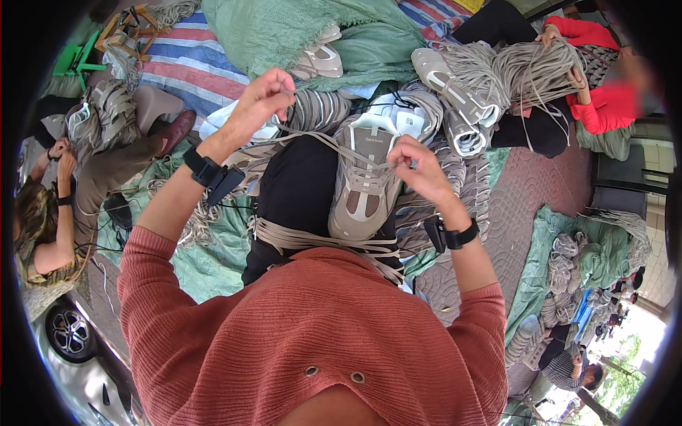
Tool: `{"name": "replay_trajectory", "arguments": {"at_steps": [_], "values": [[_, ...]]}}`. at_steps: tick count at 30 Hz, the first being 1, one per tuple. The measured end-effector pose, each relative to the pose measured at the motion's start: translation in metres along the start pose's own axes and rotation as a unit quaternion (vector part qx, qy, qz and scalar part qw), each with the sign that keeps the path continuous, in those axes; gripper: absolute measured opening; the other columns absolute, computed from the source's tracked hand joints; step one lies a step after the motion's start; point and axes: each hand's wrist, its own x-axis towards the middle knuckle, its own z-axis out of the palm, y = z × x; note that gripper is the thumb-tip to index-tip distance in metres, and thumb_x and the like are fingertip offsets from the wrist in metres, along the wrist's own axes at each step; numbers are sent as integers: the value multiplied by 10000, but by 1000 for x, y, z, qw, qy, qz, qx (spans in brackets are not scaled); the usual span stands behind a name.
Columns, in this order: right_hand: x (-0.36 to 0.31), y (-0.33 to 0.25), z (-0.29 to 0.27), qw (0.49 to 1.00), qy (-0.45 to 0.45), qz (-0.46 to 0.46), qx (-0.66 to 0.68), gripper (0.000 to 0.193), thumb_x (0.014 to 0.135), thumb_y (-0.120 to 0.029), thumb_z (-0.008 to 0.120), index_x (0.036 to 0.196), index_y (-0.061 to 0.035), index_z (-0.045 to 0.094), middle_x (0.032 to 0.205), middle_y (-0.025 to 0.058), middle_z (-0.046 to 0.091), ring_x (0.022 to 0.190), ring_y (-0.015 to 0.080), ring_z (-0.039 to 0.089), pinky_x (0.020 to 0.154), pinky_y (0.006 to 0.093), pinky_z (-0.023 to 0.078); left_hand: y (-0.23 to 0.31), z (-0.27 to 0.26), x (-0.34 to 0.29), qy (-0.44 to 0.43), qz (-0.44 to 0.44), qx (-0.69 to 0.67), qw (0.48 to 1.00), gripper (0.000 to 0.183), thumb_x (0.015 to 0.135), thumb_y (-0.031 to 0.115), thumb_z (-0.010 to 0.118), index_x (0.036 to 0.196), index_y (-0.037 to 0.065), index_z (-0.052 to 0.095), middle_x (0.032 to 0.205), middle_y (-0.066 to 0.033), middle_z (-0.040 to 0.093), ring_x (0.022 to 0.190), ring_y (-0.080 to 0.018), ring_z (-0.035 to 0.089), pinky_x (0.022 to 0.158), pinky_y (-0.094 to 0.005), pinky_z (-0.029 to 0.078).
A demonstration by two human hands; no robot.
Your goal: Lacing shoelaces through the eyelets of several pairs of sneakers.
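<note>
A grey-beige sneaker [364,204] lies on my black-trousered lap, its toe toward me, partly laced. My left hand [264,101] is raised to the left of it, fingers pinched closed on a beige shoelace [312,133] that runs toward the shoe's upper eyelets. My right hand [418,167] is at the sneaker's right edge by the eyelets, thumb and fingers pinched together on a lace; its end is hidden by the fingers. A bundle of loose beige laces [305,236] lies across my thighs, just in front of my red sweater.
Stacked sneakers [320,108] and a green sack [273,32] lie beyond my knees. A person in red [593,99] holds a lace bundle at upper right. Another person [53,227] sits at left, near a parked car [85,362]. More shoes [561,263] lie at right.
</note>
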Motion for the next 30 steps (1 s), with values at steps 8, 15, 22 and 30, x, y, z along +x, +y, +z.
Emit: {"name": "replay_trajectory", "arguments": {"at_steps": [8,15,22,30], "values": [[-5,-19,-15,988,-130,-51,70,178,689,8,668,831,-96,643,820,40,568,747,170,522,712,287,418,-35,46,9,-121,174,284,935,208,793,14,549,997,54,537,751,-17,480,682,-152,505,603,-277,428],[-9,3,30,923,208,-139,-292,182,668,16,644,772,-52,511,650,63,531,587,246,540,638,349,448,-51,94,12,-174,289,489,805,148,764,169,629,894,103,604,909,-42,490,940,-242,452,779,-358,401],[-36,25,67,924,330,41,-190,116,695,9,599,767,-40,522,636,99,514,568,303,551,535,371,455,-56,111,21,-255,302,532,749,162,782,224,618,805,66,592,917,-61,477,931,-216,439,796,-362,331],[-45,20,34,969,214,-55,-110,59,734,-12,593,793,-22,593,872,92,591,799,309,581,732,383,472,-35,16,30,-172,282,510,794,133,817,168,576,728,72,551,821,-74,527,818,-222,506,702,-351,396]]}}
